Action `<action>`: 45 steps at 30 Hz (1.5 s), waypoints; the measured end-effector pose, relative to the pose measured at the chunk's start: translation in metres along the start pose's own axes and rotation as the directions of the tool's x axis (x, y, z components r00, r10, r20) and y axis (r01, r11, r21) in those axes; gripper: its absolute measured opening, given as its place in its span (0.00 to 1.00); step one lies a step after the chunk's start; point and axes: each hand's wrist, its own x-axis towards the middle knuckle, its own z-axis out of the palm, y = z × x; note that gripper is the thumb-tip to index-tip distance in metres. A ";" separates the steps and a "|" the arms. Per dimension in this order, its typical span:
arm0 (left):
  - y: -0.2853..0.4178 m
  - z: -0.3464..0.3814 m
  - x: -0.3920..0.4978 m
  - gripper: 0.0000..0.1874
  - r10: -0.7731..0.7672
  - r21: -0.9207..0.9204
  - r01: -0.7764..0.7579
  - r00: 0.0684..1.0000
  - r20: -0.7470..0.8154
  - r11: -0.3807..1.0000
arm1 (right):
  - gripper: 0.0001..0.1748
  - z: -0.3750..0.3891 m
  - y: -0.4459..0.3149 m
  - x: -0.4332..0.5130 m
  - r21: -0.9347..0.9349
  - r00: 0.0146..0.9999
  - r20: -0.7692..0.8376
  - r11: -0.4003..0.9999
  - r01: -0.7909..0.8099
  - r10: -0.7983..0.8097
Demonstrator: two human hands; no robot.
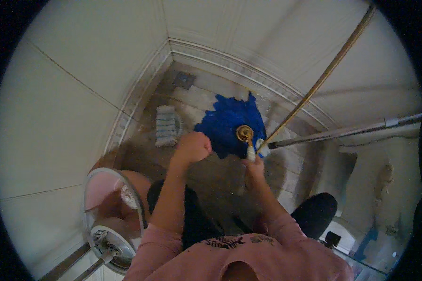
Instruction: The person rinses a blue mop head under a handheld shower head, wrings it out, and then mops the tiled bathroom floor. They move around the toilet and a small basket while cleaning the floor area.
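My left hand (194, 147) is curled into a fist above the tiled floor, and nothing shows in it. My right hand (254, 167) grips the white handle of a gold hand shower (245, 133). The round gold head lies over a blue, cloth-like sheet (228, 117) with a ragged outline, spread on the floor tiles. A white object (263, 147), partly hidden, is just right of the handle. Left of the sheet, beyond my fist, lies a folded striped cloth (166, 125) with a pale rounded thing partly under it.
A gold rod or hose (320, 84) slants down towards my right hand. A silver pole (348, 130) comes in from the right. A grey-rimmed pink bucket (102, 188) stands by my left leg. A square floor drain (184, 80) lies near the corner of the walls (74, 52).
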 end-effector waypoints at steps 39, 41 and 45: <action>-0.062 0.037 0.055 0.18 -0.219 -0.044 0.232 0.816 -0.534 0.972 | 0.24 -0.011 -0.252 -0.080 -0.797 0.904 0.299 0.442 0.412 -0.305; -0.050 0.012 0.055 0.13 -0.224 -0.369 0.034 0.844 -0.487 0.929 | 0.25 -0.012 -0.253 -0.094 -0.832 0.946 0.305 0.454 0.320 -0.109; 0.007 -0.089 0.063 0.07 0.303 0.299 -0.153 0.772 -0.560 0.942 | 0.24 -0.008 -0.260 -0.105 -0.889 0.940 0.330 0.307 0.340 -0.085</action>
